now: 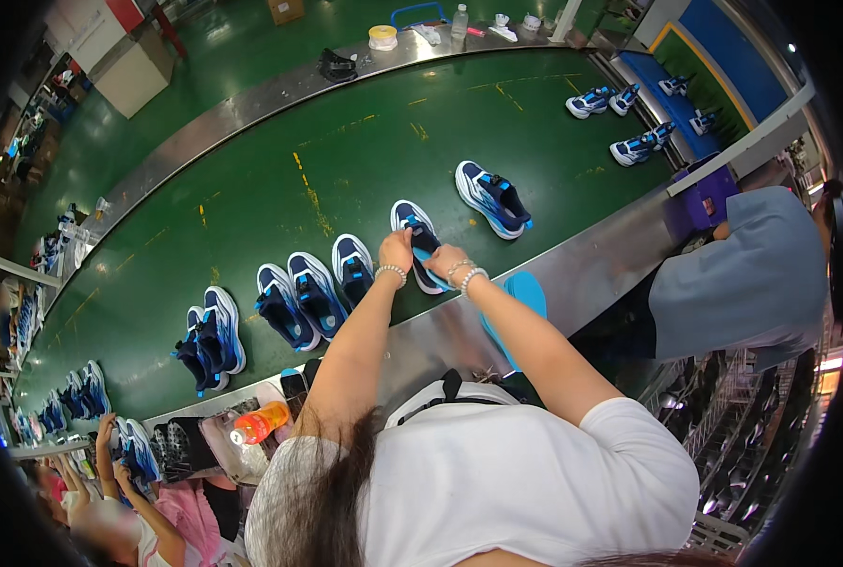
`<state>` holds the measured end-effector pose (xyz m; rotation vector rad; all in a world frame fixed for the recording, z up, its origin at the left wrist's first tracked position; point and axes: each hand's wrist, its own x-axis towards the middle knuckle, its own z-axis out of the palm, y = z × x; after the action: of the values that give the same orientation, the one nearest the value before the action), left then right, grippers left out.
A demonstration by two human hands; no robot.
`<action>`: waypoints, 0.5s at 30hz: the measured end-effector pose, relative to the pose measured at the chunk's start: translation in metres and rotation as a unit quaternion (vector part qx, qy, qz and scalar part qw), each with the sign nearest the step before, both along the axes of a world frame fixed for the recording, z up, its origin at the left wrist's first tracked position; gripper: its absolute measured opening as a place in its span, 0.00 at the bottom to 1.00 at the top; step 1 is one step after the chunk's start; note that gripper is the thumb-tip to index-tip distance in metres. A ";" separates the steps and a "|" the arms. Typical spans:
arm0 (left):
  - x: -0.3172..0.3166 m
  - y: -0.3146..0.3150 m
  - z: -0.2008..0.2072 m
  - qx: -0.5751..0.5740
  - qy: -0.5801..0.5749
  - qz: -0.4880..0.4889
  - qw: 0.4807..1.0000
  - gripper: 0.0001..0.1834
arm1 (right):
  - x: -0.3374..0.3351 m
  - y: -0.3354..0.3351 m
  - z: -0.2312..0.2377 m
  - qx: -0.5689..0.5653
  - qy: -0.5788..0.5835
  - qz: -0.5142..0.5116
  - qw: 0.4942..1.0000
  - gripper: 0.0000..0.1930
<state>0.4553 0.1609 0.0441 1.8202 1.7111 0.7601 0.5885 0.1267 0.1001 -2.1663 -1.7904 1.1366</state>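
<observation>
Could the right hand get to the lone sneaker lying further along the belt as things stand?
Probably yes. The right hand is on the sneaker both hands hold, and the lone sneaker lies just beyond, with only bare green belt between. It would have to let go first.

I stand at a wide green conveyor belt point(346, 161) that curves across the room, marked with faint yellow scuffs and edged by a shiny steel rim point(572, 274) on my side and another along its far edge. Beyond the far rim lies a glossy green floor point(223, 47) that reflects overhead light. A white cabinet point(133, 66) stands on that floor toward the upper left corner. At the upper right, a blue belt point(667, 104) runs away beside a blue wall panel point(733, 47). Metal racks point(742, 425) fill the lower right.
</observation>
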 end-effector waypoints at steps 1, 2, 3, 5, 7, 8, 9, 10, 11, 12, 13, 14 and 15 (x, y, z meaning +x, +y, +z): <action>0.000 0.001 0.001 0.009 0.005 -0.002 1.000 0.22 | -0.005 0.000 -0.012 0.037 -0.030 0.005 0.999 0.14; 0.000 0.001 0.003 0.017 0.011 -0.003 1.000 0.22 | -0.009 -0.001 -0.024 0.075 -0.061 0.010 0.995 0.13; -0.004 0.000 0.002 0.015 0.007 -0.001 1.000 0.21 | -0.018 -0.002 -0.012 0.060 -0.063 0.010 0.996 0.12; -0.003 -0.001 0.007 -0.008 0.012 -0.019 1.000 0.21 | -0.024 0.000 -0.017 0.081 -0.124 0.025 0.989 0.10; -0.003 -0.005 0.009 -0.014 0.011 -0.014 1.000 0.21 | -0.030 0.007 -0.034 0.096 -0.153 0.065 0.981 0.10; -0.002 -0.006 0.010 -0.005 0.007 -0.002 1.000 0.21 | -0.032 0.012 -0.041 0.108 -0.166 0.091 0.976 0.11; -0.004 -0.006 0.011 -0.009 0.005 -0.011 1.000 0.20 | -0.034 0.016 -0.050 0.113 -0.151 0.069 0.980 0.12; -0.004 -0.008 0.012 -0.012 0.004 -0.019 1.000 0.20 | -0.034 0.019 -0.059 0.119 -0.136 0.049 0.982 0.13; -0.001 -0.006 0.014 -0.020 0.006 -0.032 0.999 0.20 | -0.033 0.023 -0.069 0.113 -0.131 0.019 0.985 0.14; -0.004 -0.007 0.015 -0.029 0.010 -0.033 0.999 0.20 | -0.038 0.027 -0.074 0.109 -0.123 -0.001 0.986 0.14; -0.004 -0.007 0.013 -0.029 0.014 -0.029 0.999 0.20 | -0.039 0.031 -0.075 0.085 -0.128 0.021 0.988 0.15; -0.006 -0.009 0.011 -0.030 0.020 -0.025 0.999 0.20 | -0.041 0.034 -0.075 0.060 -0.134 0.042 0.988 0.15; -0.006 -0.008 0.004 -0.033 0.022 -0.027 0.999 0.20 | -0.041 0.036 -0.078 0.063 -0.136 0.063 0.987 0.16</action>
<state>0.4498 0.1525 0.0476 1.8422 1.6867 0.6391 0.5475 0.1627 0.0221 -2.2503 -2.0727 0.7520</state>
